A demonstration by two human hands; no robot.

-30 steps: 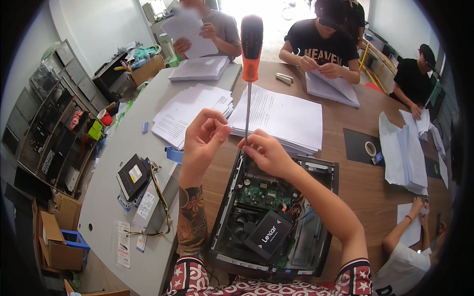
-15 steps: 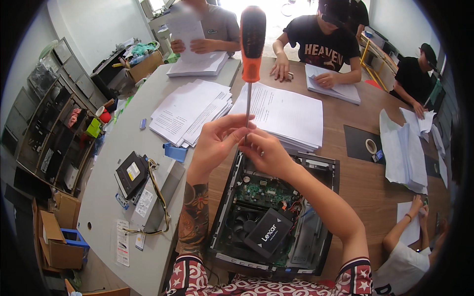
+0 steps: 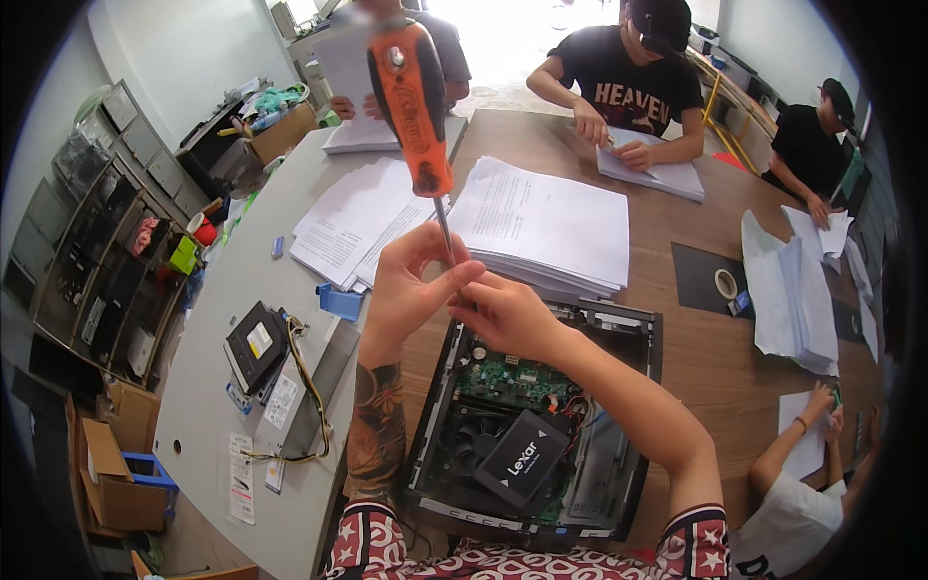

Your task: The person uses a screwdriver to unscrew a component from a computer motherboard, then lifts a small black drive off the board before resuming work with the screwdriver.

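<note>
An orange and black screwdriver [image 3: 411, 106] points handle-up in front of me, its handle tilted to the left. My left hand [image 3: 411, 290] pinches its metal shaft low down between thumb and fingers. Against the left thumb, my right hand [image 3: 505, 311] has its fingers closed at the shaft's lower end; the tip and anything small there are hidden. Below both hands lies an open computer case [image 3: 425, 435] with a green circuit board [image 3: 503, 382] and a black fan [image 3: 472, 440] inside. A black solid-state drive [image 3: 522, 459] rests tilted over the fan's edge.
Left of the case sit an optical drive [image 3: 255, 345], a metal power supply [image 3: 304, 372] with cables and a blue plastic piece [image 3: 338, 301]. Paper stacks [image 3: 546, 222] lie beyond. Tape [image 3: 725, 282] is at right. Co-workers handle papers around the table.
The screwdriver's handle has swung left and nearer, from nearly upright to tilted. Both my hands have shifted slightly left and down. Across the table, a co-worker's hand has moved onto the papers.
</note>
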